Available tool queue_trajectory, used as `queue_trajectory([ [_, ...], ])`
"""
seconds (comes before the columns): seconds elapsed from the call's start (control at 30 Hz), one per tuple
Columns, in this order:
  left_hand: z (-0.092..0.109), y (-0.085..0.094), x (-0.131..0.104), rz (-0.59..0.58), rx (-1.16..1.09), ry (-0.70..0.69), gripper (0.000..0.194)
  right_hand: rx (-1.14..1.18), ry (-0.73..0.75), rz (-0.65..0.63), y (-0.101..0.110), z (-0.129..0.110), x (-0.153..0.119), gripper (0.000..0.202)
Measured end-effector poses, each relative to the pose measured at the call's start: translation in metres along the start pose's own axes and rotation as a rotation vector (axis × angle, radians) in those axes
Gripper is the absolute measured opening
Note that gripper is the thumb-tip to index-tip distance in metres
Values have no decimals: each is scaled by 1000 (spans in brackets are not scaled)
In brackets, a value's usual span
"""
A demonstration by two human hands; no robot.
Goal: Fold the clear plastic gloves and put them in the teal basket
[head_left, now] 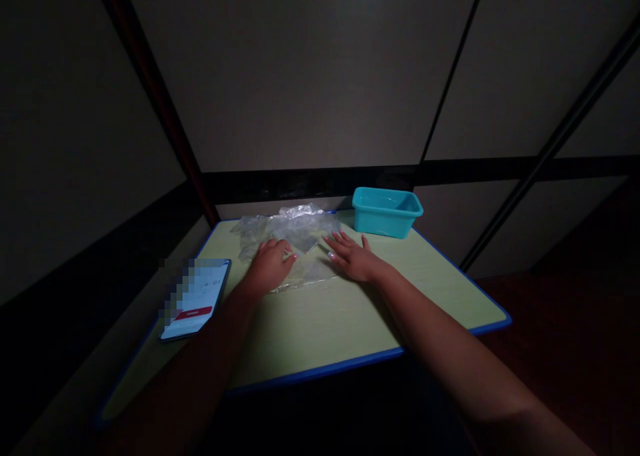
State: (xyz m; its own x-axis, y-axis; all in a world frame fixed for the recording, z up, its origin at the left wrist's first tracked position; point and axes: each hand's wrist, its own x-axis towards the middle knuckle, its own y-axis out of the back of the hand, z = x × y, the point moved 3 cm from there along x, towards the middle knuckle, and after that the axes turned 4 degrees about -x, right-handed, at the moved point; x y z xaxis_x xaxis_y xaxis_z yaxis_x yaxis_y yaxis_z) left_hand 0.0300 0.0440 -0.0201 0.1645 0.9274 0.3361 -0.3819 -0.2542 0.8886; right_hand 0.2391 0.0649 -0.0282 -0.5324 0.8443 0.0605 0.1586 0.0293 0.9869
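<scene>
Clear, crinkled plastic [310, 229] lies spread over the back middle of the pale green table [320, 329]. My left hand [271, 264] rests at the plastic's left part, its fingers curled and the thumb pointing right; whether something is pinched under the fingers is hidden. On the right side of the plastic, my right hand [354, 257] lies palm down with its fingers spread, the fingertips touching the sheet's edge. Between the two hands a small straight edge of the plastic shows.
A turquoise plastic basket [384, 221] stands at the table's back right. At the left edge lies a phone [200, 296] with a lit screen, partly pixelated. Dark-trimmed panels [310, 76] rise behind the table, whose rim is blue.
</scene>
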Motion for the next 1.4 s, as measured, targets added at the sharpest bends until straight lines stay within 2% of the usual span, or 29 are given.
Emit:
queue_trajectory([
  [0.13, -16, 0, 4, -85, -51, 102, 12, 47, 138, -49, -1, -19, -2, 54],
  [0.3, -18, -4, 4, -140, -78, 161, 14, 52, 189, -98, -4, -29, -3, 55],
  [0.5, -16, -3, 3, -168, -78, 188, 14, 62, 176, -128, -9, -25, -1, 57],
  [0.87, -16, -1, 3, -213, -198, 216, 11, 46, 93, -89, -9, -14, 1, 55],
  [1.13, -9, 3, 4, -97, -212, 153, 12, 49, 68, -105, -11, -12, 2, 55],
  [1.27, -5, 4, 4, -23, -148, 74, 17, 25, 43, -72, -14, -10, 4, 56],
  [1.4, -7, -2, 5, 0, -65, 78, 18, 14, 42, -85, -16, -10, 4, 58],
])
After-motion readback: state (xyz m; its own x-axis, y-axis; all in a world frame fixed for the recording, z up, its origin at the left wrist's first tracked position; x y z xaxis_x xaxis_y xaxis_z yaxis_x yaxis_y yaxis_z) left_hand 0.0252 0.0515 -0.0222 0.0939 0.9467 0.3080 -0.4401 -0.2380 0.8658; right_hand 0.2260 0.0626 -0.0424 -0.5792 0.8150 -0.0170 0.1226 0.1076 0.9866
